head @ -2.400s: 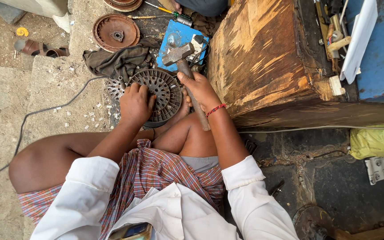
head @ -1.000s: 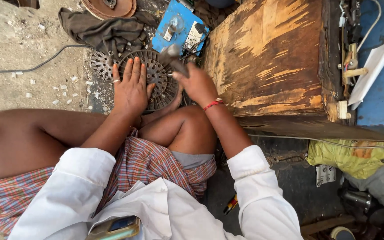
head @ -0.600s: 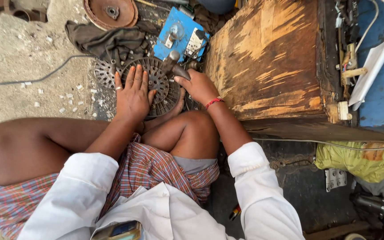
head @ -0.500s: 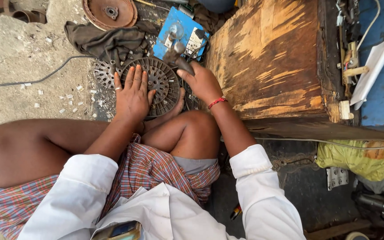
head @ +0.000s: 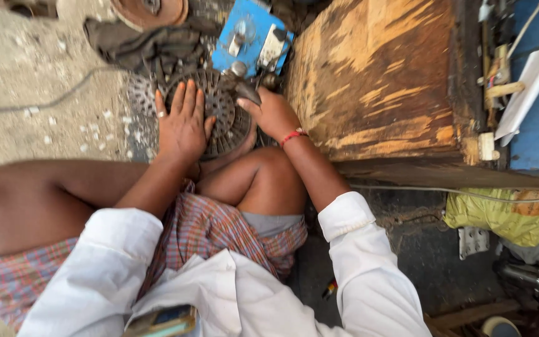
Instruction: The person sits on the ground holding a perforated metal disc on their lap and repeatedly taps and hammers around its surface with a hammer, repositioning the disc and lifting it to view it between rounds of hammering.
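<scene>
Pressing down on the round metal disc (head: 219,115), we are keeping it flat on the ground between our knees, just in front of the wooden box (head: 375,81). Our left hand (head: 182,122) is lying on the disc's left half with the fingers spread wide, palm down, pinning rather than pinching. Our right hand (head: 272,112) is wrapped tightly around the handle of a hammer (head: 244,90), whose head is hovering over the disc's upper right edge (the exact contact point is blurred, so we cannot tell whether it is touching). By our reading, we are in the middle of the striking step, holding the part steady while working at its rim. The next blow is calling for a firm left palm and fingers kept clear of the hammer's path. Beyond the disc, a dark cloth (head: 145,47) is lying bunched, a blue block (head: 254,34) with metal fittings is sitting beside it, and a rusty plate (head: 151,9) is resting farther off.
</scene>
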Demonstrator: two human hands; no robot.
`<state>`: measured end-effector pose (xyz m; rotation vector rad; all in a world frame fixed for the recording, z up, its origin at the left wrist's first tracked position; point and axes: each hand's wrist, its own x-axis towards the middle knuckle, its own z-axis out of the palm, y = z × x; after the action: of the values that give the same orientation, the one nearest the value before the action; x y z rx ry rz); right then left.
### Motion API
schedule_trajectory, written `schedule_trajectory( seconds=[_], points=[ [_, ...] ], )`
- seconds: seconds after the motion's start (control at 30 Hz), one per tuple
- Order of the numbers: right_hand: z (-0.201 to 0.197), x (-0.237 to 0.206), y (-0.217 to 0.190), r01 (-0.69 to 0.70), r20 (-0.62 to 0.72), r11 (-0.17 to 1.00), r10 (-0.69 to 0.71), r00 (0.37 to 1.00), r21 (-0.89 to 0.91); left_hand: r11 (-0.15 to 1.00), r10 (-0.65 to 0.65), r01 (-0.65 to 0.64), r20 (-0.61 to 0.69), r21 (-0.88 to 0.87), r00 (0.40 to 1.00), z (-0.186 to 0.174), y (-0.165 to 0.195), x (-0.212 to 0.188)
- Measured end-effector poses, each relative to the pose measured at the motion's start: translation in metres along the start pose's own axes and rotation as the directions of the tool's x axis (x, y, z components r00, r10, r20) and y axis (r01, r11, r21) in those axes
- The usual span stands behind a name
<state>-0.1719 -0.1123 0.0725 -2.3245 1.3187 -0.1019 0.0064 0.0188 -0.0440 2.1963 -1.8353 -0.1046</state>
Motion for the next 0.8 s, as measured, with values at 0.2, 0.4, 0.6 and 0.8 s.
schedule_trajectory(
  seconds=[0.2,0.4,0.6,0.8],
  points=[
    [-0.002,0.003,0.012,0.098,-0.145,0.943,-0.054,0.988,0.318,1.0,0.014,-0.014,-0.007,-0.022,1.0,0.005,-0.004,-0.001],
    [-0.004,0.006,0.016,0.063,-0.025,0.994,-0.061,0.998,0.086,1.0,0.025,-0.025,-0.051,0.015,0.998,0.009,-0.002,0.002],
    [-0.003,0.005,0.012,0.108,-0.056,0.994,-0.107,0.993,0.009,0.997,0.012,-0.012,-0.001,-0.072,1.0,0.007,-0.004,-0.001],
    [0.0,0.006,0.004,0.165,-0.104,0.98,-0.154,0.983,0.108,0.999,0.015,-0.013,-0.037,0.047,0.999,0.009,-0.004,-0.003]
  ],
)
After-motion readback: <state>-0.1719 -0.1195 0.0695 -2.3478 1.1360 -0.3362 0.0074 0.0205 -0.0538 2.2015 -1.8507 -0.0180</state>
